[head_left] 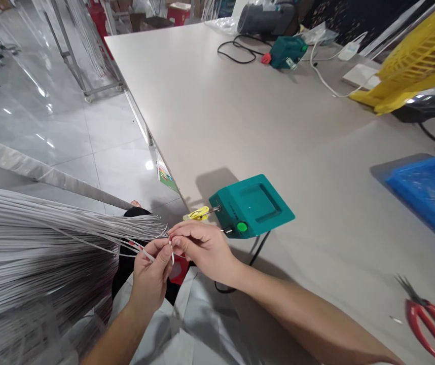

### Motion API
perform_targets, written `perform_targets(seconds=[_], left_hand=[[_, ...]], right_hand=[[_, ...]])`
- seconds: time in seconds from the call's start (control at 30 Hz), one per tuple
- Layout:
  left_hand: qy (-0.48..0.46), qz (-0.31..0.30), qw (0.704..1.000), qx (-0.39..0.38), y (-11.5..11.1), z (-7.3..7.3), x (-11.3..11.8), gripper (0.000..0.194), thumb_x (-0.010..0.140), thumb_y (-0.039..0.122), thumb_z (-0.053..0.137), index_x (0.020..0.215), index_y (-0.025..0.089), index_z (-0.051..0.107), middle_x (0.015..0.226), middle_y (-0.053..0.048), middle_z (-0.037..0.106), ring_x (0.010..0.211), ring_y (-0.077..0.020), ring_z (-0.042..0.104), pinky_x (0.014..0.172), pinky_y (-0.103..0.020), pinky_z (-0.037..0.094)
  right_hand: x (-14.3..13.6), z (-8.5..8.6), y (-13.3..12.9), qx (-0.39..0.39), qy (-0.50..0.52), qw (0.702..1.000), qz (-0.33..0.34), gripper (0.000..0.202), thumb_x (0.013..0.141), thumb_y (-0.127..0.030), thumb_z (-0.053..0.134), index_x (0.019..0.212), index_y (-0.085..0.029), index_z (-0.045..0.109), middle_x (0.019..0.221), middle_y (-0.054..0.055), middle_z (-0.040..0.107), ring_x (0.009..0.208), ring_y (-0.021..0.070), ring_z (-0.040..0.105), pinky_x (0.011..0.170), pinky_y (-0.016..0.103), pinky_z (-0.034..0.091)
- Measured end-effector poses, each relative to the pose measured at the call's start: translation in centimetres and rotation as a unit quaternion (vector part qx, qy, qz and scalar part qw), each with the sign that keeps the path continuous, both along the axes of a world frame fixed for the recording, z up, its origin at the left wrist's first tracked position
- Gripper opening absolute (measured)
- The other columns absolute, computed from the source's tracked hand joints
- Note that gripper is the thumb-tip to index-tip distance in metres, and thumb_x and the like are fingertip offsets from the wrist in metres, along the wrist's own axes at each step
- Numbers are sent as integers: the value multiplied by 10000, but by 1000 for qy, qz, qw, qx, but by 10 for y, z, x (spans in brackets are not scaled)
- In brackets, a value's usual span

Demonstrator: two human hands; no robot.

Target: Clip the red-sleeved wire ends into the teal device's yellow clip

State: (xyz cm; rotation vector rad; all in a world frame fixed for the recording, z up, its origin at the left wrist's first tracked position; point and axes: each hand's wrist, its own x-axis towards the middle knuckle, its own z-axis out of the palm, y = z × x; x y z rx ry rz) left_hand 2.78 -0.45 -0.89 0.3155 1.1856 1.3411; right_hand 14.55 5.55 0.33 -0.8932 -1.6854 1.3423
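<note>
My left hand [153, 271] is closed, pinching the end of a white cable [147, 252] that has red marks on it. Fingertips of my right hand [202, 248] meet the left ones and pinch the cable's small split end; a bit of red shows between them. To the left lies a thick bundle of grey-white cables [61, 218], its ends reaching my hands. Just beyond my right hand, a green device [261, 200] with a bright green button sits at the table edge. A yellow clip [197, 214] is attached to a metal terminal on its side.
On the white table [240, 111] are red-handled scissors [426, 319], a blue tray [426, 187] and a yellow fan [415, 61]. Farther back stand a second green device [288, 51] and a dark motor-like cylinder [266, 19]. A metal rack [75, 66] stands on the floor at left.
</note>
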Motion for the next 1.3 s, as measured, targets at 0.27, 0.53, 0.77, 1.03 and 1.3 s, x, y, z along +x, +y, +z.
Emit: perform_targets(seconds=[0.27,0.53,0.77,1.03,1.3], left_hand=[[50,12,999,10,2,0,-8,158,688,257,696,775,135,645,618,-12,654,355,13,291,343,-118,207],[151,-58,986,40,-2,4,-10,390,725,264,664,1102,201,582,512,66,545,388,-27,368,372,-127,290],[188,-115,975,42,-3,-2,-6,279,756,266,608,1017,179,649,562,38,576,504,-74,517,487,-162,421],[220,-135,964,56,2,-11,0,361,778,259,577,1125,164,593,667,-1,650,606,-115,575,607,-210,476],[178,-130,972,76,6,-3,3,215,773,267,596,969,179,596,628,17,643,510,-73,520,529,-170,442]], right_hand=[[16,3,3,213,-222,951,26,164,829,-153,431,877,-137,587,838,93,631,767,172,595,660,284,496],[12,11,8,196,-199,953,116,213,874,-170,413,732,-162,571,742,37,612,705,115,560,623,212,442],[15,8,10,410,-323,849,90,246,842,-188,401,646,-160,547,644,15,548,542,120,464,503,260,333],[24,7,8,387,-340,854,74,194,802,-173,429,640,-163,536,639,7,550,544,106,456,505,237,308],[22,12,4,144,-288,946,43,246,801,-149,439,562,-156,494,573,-5,507,544,82,456,532,188,338]])
